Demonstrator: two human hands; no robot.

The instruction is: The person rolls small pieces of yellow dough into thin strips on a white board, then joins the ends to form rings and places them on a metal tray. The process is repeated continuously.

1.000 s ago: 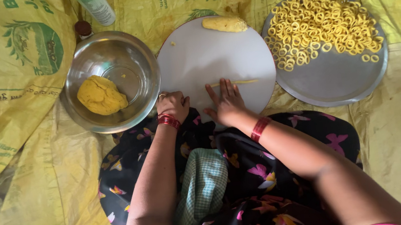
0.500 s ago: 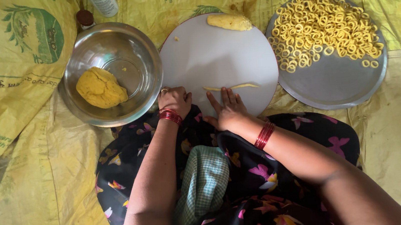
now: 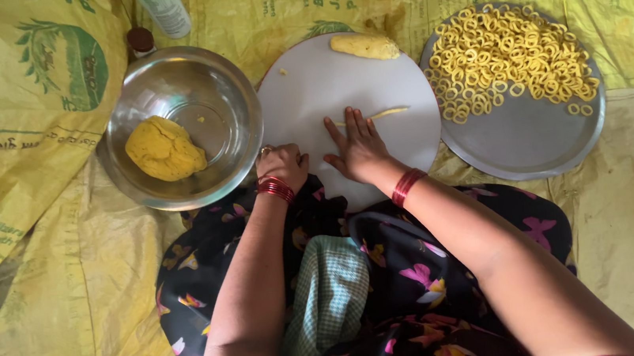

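Note:
My right hand (image 3: 358, 146) lies flat, fingers together, on a thin yellow dough strand (image 3: 387, 113) on the round white board (image 3: 307, 91). My left hand (image 3: 280, 165) is curled into a loose fist at the board's near left edge, beside the steel bowl (image 3: 226, 109); I cannot see anything in it. A lump of yellow dough (image 3: 364, 45) rests at the board's far edge. Both wrists wear red bangles.
The steel bowl holds a ball of yellow dough (image 3: 163, 148). A steel plate (image 3: 527, 138) to the right carries several yellow dough rings (image 3: 506, 57). A green-and-white bottle (image 3: 163, 6) and a small brown cap (image 3: 140, 40) stand at the back. Yellow printed sacks (image 3: 16, 117) cover the floor.
My right hand has slid forward over the strand, which now shows longer past the fingertips. The left hand stays fisted at the board's edge. The view shifted slightly.

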